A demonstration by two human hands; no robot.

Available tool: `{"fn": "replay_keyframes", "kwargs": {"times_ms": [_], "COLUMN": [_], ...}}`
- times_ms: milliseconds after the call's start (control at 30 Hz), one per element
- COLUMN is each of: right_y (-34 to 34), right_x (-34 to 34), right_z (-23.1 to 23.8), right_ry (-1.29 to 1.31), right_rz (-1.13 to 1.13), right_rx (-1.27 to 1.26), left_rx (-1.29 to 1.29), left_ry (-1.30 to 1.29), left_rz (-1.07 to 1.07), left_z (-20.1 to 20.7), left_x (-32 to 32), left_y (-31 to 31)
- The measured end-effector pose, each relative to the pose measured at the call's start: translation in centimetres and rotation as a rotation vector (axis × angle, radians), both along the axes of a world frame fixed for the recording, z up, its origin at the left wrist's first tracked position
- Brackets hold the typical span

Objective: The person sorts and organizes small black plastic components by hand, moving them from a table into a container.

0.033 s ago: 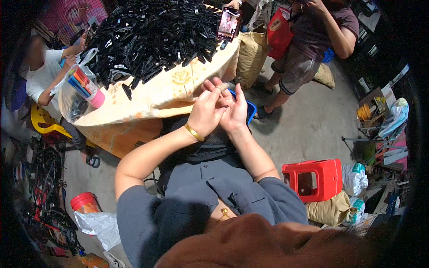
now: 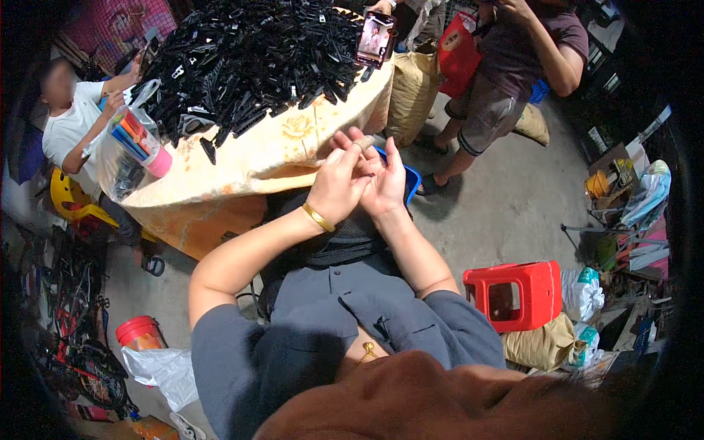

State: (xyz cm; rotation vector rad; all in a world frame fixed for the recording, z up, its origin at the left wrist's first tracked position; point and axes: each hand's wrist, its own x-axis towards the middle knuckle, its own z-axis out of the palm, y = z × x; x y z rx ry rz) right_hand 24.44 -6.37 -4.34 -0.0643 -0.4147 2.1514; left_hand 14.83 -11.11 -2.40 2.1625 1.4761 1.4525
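My two hands meet above my lap, just in front of the table edge. My left hand (image 2: 336, 183), with a gold bracelet (image 2: 317, 218) at its wrist, is closed against the palm and fingers of the other; what it grips, if anything, is hidden. A beige finger covering (image 2: 365, 143) shows where the fingers cross, and I cannot tell for sure whose finger wears it. Palm up, my right hand (image 2: 389, 187) has its thumb and fingers stretched out. Beyond them a large heap of black plastic clips (image 2: 249, 59) lies on the table's floral cloth (image 2: 293, 130).
A phone (image 2: 375, 38) stands at the heap's right edge. A clear bag of coloured pens (image 2: 132, 143) is at the table's left corner. People are at left (image 2: 77, 117) and far right (image 2: 506, 81). A red stool (image 2: 543, 293) lies on the floor; a blue container (image 2: 413, 183) is behind my right hand.
The person at the left has shifted slightly. My hands and the things on the table look the same.
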Motion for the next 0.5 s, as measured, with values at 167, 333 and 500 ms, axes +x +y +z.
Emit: {"fn": "replay_keyframes", "kwargs": {"times_ms": [167, 333, 500], "right_y": [0.10, -0.08, -0.26], "right_x": [0.13, -0.02, -0.03], "right_z": [-0.18, -0.18, -0.08], "right_ry": [0.036, 0.049, 0.058], "right_rz": [0.033, 0.047, 0.046], "right_rx": [-0.038, -0.125, -0.171], "left_rx": [-0.038, 0.099, 0.155], "left_ry": [-0.040, 0.158, 0.202], "left_rz": [-0.013, 0.016, -0.010], "left_z": [0.30, 0.22, 0.03], "left_x": [-0.05, -0.17, -0.18], "left_y": [-0.17, -0.31, -0.42]}}
